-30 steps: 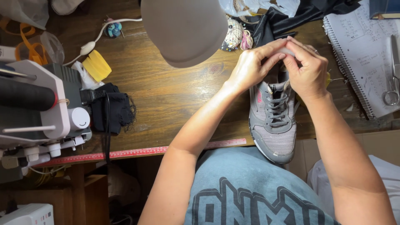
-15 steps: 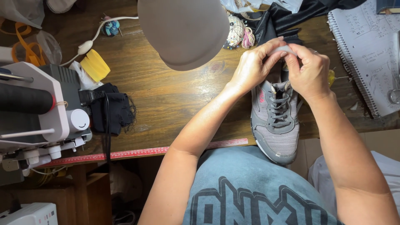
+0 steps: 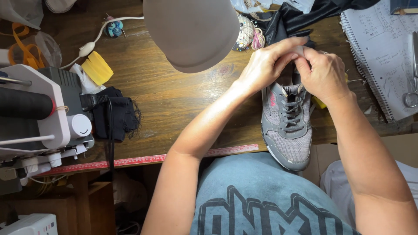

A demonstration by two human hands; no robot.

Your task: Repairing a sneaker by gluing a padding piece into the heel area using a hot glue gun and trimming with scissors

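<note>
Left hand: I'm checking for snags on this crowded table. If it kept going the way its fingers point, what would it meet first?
The left hand points right, toward the right hand; they already meet over the grey sneaker, so it likely meets those fingers first.

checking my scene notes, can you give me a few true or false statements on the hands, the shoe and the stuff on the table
1. Both hands, left hand and right hand, meet at the grey sneaker's tongue end. True.
2. The sneaker lies on the floor. False: it rests on the wooden table, toe over the near edge.
3. A red measuring tape runs along the table edge. True.
4. The spiral notebook lies left of the sewing machine. False: it lies at the far right.
</note>
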